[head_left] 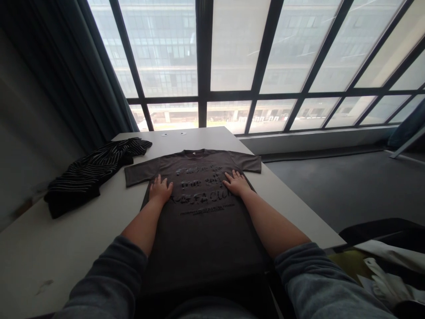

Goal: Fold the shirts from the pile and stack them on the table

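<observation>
A dark grey T-shirt point(206, 239) with black lettering across its chest lies spread out on the white table, collar toward the window and sleeves out to both sides. On its left chest edge rests my left hand point(160, 189), palm down with fingers apart. My right hand point(237, 182) lies flat on the opposite side of the chest, beside the lettering, fingers spread. Neither hand grips the cloth. The shirt's hem is dark and hard to make out near my body.
Black clothing with white stripes point(96, 170) lies heaped on the left of the white table point(79, 248). A dark curtain point(76, 66) hangs behind it. Large windows point(235, 44) stand beyond the table. At lower right are mixed white and olive items point(381, 274), partly in shadow.
</observation>
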### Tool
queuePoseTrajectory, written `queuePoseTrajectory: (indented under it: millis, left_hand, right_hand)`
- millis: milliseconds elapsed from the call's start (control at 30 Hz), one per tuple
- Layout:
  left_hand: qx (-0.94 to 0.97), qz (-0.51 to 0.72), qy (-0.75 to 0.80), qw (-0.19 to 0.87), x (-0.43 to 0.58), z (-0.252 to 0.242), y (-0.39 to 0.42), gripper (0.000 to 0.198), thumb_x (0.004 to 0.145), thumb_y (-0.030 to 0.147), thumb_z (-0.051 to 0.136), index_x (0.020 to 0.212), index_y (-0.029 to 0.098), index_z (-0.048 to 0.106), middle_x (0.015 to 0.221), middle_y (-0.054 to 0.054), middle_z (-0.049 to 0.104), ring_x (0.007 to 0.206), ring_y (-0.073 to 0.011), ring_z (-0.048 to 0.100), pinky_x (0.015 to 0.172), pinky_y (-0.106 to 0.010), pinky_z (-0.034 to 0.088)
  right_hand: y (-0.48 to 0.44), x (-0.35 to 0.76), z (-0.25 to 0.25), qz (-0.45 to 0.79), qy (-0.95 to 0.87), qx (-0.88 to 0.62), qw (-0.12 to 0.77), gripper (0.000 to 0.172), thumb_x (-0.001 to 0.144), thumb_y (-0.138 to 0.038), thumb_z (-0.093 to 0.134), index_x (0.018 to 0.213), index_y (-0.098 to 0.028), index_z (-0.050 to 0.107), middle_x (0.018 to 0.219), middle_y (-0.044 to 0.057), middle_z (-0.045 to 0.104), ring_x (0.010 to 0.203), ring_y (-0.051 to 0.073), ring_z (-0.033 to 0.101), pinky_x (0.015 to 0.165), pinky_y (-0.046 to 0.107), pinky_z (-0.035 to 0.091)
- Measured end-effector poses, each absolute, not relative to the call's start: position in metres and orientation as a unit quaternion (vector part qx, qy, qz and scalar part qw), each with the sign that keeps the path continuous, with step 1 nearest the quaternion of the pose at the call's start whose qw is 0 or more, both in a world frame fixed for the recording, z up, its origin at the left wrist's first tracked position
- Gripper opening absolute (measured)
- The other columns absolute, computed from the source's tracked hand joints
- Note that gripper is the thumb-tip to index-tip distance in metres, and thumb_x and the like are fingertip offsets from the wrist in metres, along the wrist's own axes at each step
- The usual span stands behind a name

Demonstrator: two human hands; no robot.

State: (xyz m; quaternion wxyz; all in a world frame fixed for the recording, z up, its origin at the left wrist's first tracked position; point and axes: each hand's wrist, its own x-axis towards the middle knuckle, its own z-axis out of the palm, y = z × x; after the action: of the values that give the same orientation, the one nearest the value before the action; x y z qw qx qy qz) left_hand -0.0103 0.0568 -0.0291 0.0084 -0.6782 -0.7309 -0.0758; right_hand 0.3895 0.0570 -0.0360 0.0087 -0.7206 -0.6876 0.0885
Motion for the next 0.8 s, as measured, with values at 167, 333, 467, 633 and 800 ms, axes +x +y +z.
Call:
queuePoseTrajectory:
  millis: [167,333,467,633,800]
  left_hand:
    - [-0.737,-0.056,-0.674,-0.011,-0.0075,-0.0276,0.0545,0.067,0.107,0.058,0.034,0.162,0.021,0.045,0.173,-0.013,0.030,0.160,-0.0312,0.028,0.129,-0.045,0.026]
    - [-0.725,-0.038,-0.687,-0.027,-0.0079,-0.0296,0.0584,0.071,0.106,0.061,0.034,0.164,0.022,0.041,0.174,-0.015,0.027,0.161,-0.0311,0.025,0.130,-0.045,0.023]
    - [-0.703,-0.041,-0.709,-0.027,-0.0085,-0.0310,0.0584,0.071,0.105,0.062,0.032,0.164,0.025,0.041,0.174,-0.014,0.027,0.161,-0.0333,0.025,0.129,-0.047,0.023]
    - [-0.670,-0.044,-0.740,-0.022,-0.0093,-0.0328,0.0585,0.074,0.103,0.062,0.032,0.164,0.023,0.042,0.173,-0.015,0.028,0.160,-0.0364,0.027,0.128,-0.049,0.025]
    - [-0.669,-0.042,-0.742,-0.021,-0.0100,-0.0339,0.0593,0.074,0.102,0.063,0.033,0.165,0.024,0.041,0.173,-0.015,0.028,0.160,-0.0353,0.027,0.129,-0.047,0.024]
  right_hand:
    - [0.0575,0.3896,-0.0362,0.085,-0.694,-0.715,0.007,0.077,0.105,-0.071,0.026,0.171,-0.033,0.021,0.177,0.008,0.003,0.165,0.031,0.008,0.132,0.048,0.009]
    - [0.0572,0.3896,-0.0352,0.083,-0.696,-0.714,0.003,0.078,0.104,-0.072,0.024,0.172,-0.033,0.021,0.177,0.007,0.006,0.165,0.031,0.009,0.132,0.049,0.009]
    - [0.0574,0.3896,-0.0347,0.087,-0.694,-0.715,0.002,0.078,0.104,-0.071,0.024,0.172,-0.033,0.020,0.177,0.006,0.005,0.165,0.031,0.009,0.133,0.049,0.009]
    - [0.0583,0.3895,-0.0348,0.084,-0.695,-0.714,0.000,0.078,0.104,-0.071,0.023,0.172,-0.033,0.019,0.177,0.006,0.005,0.165,0.031,0.010,0.133,0.049,0.009]
    - [0.0531,0.3883,-0.0325,0.079,-0.691,-0.718,0.017,0.078,0.105,-0.069,0.028,0.172,-0.031,0.019,0.177,0.005,-0.001,0.165,0.032,0.006,0.133,0.048,0.010]
